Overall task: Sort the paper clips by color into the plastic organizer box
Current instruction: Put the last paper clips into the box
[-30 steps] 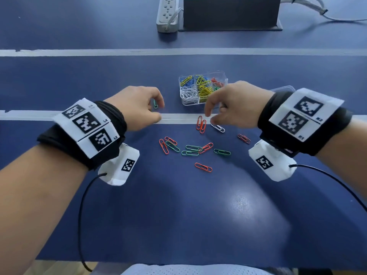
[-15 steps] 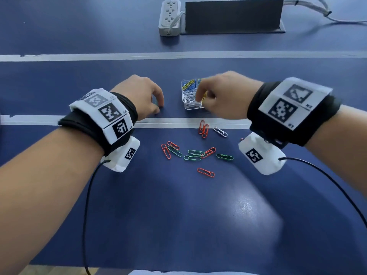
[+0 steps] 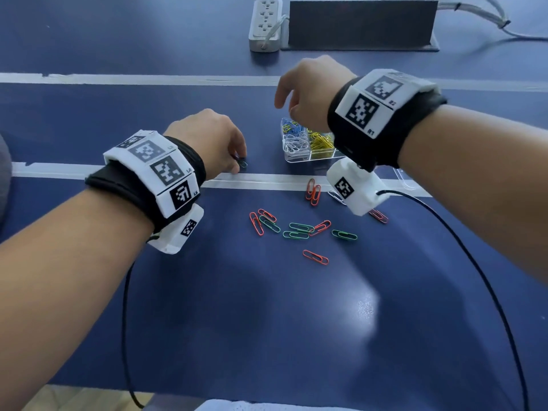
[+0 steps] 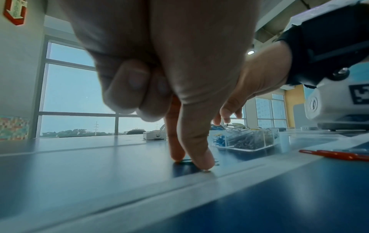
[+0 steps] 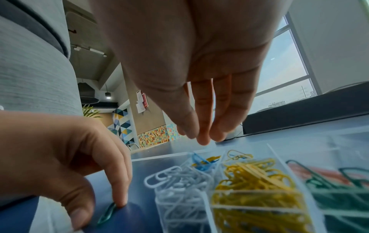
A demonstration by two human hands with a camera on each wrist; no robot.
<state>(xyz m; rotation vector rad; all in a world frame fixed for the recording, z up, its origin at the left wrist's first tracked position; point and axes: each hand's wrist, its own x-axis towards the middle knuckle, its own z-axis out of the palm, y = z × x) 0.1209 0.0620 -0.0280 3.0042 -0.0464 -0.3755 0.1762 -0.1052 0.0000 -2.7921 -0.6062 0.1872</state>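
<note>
Organizer box: clear plastic, on the blue bench just beyond the near tape line. Compartments hold white, yellow, blue and green clips; red seems to lie behind the green, blurred.

Loose clips: red and green scattered on the bench in front of the box; a red pair near the tape, a cluster closer in, one red nearest the person. One white clip partly hidden under the right wrist camera.

Green clip at left: flat on the bench, beside the box's left side, not yet lifted.

Left hand: index tip and thumb pressed down at that green clip, other fingers curled in; pinning it, no clear pinch around it.

Right hand: over the far part of the box, fingers hanging straight and loose, nothing between them.

Change: a second ago the right hand was down at the loose clips, half a second ago closed-fingered over the box; now it is raised and slack. Left hand has dropped from a raised fist to the bench.

Reading: likely one clip just released into the box; green is probably next. About a dozen remain.

Risk: thin clip on a smooth surface may slide rather than lift.
</note>
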